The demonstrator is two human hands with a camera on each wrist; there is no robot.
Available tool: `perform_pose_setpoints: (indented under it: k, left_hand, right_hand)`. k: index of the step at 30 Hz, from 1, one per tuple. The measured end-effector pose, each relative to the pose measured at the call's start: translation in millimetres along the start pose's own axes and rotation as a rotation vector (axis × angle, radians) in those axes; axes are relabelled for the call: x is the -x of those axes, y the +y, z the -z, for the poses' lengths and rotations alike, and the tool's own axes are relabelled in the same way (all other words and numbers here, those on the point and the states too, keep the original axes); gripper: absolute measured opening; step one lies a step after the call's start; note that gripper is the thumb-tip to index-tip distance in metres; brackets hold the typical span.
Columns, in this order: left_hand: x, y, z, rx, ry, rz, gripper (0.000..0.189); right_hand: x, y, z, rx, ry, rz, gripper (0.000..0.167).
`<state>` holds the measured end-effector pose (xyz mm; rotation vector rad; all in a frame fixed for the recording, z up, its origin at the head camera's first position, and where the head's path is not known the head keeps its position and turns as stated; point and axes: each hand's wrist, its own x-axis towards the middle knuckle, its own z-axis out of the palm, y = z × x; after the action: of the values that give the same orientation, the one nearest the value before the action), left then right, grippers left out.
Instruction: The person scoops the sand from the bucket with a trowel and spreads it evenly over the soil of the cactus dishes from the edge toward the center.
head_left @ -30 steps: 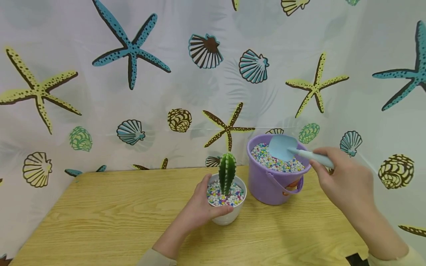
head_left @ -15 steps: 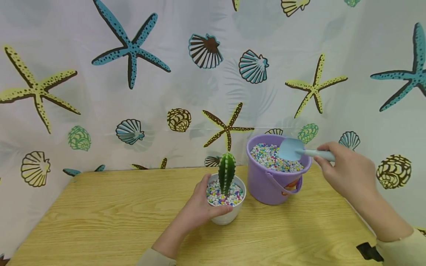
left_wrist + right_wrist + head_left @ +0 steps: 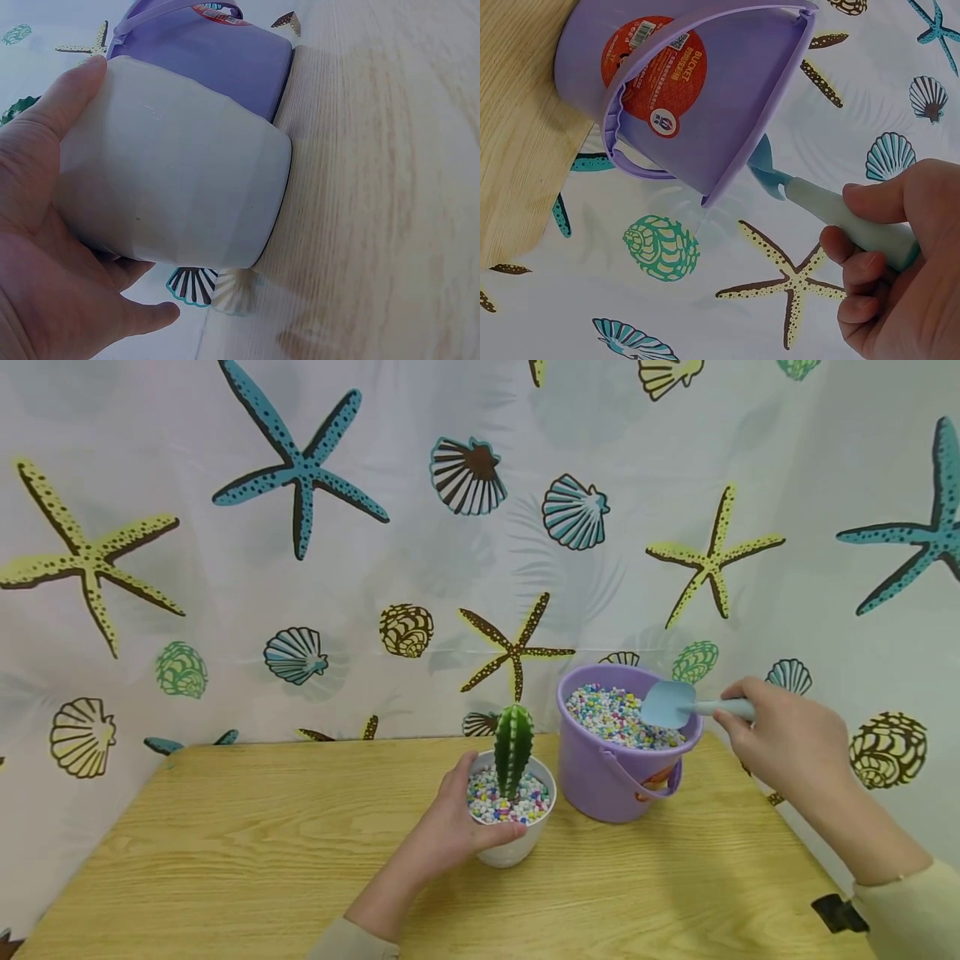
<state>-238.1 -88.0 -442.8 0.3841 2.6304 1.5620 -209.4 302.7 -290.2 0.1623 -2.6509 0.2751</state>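
shifted rightward since earlier, the pale blue plastic shovel [image 3: 668,704], gripped by the right hand [image 3: 797,737], is at the mouth of the round purple plastic bucket [image 3: 600,783] by the wooden table's [image 3: 285,835] back edge; the left hand [image 3: 450,828] clasps the round white cactus pot [image 3: 506,853].

Smooth plastic bucket [image 3: 603,785], glossy white pot [image 3: 180,165], wood-grained table [image 3: 285,827], cloth-like backdrop [image 3: 420,560]

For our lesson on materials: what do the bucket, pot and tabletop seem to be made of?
Bucket: probably plastic, satin; even purple colour, soft sheen.
Pot: perhaps glazed ceramic, or plastic; smooth, white, faint highlights.
Tabletop: wood or wood-look laminate, low sheen; grain shows.
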Motion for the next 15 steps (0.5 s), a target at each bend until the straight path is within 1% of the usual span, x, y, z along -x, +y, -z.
perform_pose_setpoints:
  k: [5,11,15]
  left_hand:
    - [-0.5,-0.6,0.0,0.003,0.001,-0.002,0.135]
    - [-0.8,-0.9,-0.2,0.006,-0.004,0.0,0.136]
    - [-0.3,-0.6,0.1,0.01,-0.004,0.003,0.136]
  right_hand:
    - [-3.9,0.5,0.6,0.009,-0.014,0.007,0.021]
    - [-5.9,-0.2,1.8,0.019,-0.068,-0.024,0.023]
    - [-7.5,-0.8,2.4,0.025,-0.089,-0.028,0.024]
